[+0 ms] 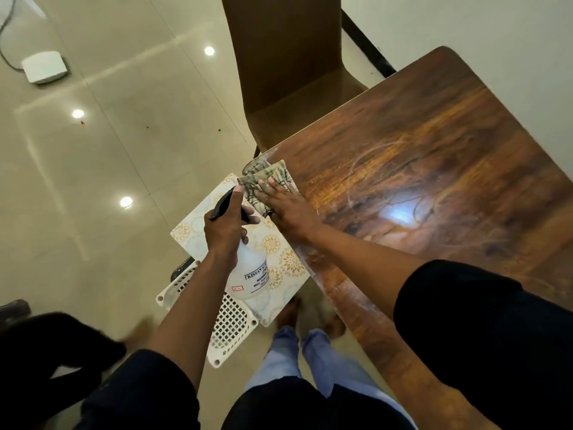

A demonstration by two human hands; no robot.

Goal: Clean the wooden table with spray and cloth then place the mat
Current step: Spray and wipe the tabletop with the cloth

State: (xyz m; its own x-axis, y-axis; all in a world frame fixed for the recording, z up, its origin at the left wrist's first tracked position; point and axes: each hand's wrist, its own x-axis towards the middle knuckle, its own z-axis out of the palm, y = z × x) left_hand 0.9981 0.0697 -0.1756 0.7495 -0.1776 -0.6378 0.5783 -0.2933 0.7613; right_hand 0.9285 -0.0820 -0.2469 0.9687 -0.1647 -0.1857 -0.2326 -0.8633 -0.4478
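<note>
Right hand presses flat on patterned cloth at the glossy wooden tabletop corner; left hand grips translucent spray bottle.

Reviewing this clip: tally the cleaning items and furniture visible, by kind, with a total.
Spray bottle: 1, held by the left hand
Cloth: 1, under the right hand
Patterned mat: 1
White lattice stool: 1
Wooden table: 1
Chair: 1
Total: 6
</note>
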